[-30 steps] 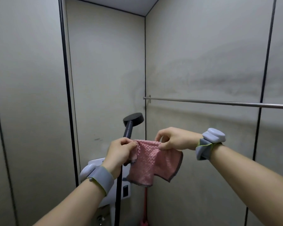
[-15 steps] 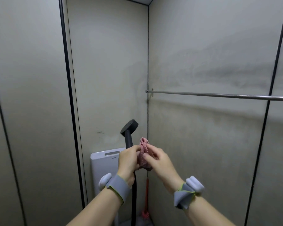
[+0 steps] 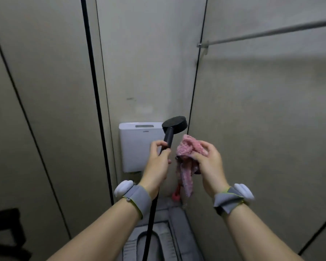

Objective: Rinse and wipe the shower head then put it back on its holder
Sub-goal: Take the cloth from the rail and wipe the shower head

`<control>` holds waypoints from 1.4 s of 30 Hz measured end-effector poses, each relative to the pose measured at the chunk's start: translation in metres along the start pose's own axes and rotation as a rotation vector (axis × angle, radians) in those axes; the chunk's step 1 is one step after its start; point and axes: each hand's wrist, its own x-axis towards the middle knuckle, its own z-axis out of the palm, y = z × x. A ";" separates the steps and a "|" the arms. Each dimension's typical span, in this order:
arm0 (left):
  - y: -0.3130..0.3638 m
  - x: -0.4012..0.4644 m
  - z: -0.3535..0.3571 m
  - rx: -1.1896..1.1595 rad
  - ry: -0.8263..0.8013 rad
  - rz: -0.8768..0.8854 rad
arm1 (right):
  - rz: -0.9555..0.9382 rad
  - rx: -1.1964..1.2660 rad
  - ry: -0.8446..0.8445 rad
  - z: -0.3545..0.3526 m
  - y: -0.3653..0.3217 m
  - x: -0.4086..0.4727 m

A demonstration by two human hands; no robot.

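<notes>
My left hand (image 3: 158, 159) grips the handle of the black shower head (image 3: 174, 123), which stands upright with its round head tilted to the right. Its black hose (image 3: 151, 219) drops straight down below my wrist. Just to the right, my right hand (image 3: 209, 159) holds a bunched pink cloth (image 3: 186, 147), part of which hangs down. The cloth is close to the handle but apart from it. No shower holder is in view.
A white cistern (image 3: 137, 146) is mounted on the back wall behind the shower head. A squat toilet pan (image 3: 158, 242) lies on the floor below. A metal rail (image 3: 267, 33) runs along the right wall. A red object (image 3: 176, 194) sits low in the corner.
The view has tilted down, showing the floor pan. My two hands have drawn apart, the cloth came away from the handle, bunched in my right hand. The shower head tilted right.
</notes>
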 end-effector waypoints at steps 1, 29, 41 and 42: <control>-0.035 0.003 -0.005 -0.001 0.032 -0.018 | 0.034 0.050 -0.020 0.005 0.033 -0.008; -0.384 -0.176 -0.038 -0.189 0.041 -0.152 | 0.016 -0.244 -0.071 -0.011 0.288 -0.227; -0.353 -0.214 -0.020 -0.165 0.058 -0.132 | -0.294 -0.636 -0.145 -0.028 0.253 -0.251; -0.351 -0.215 -0.021 -0.179 0.062 -0.137 | -0.305 -0.637 -0.177 -0.030 0.252 -0.258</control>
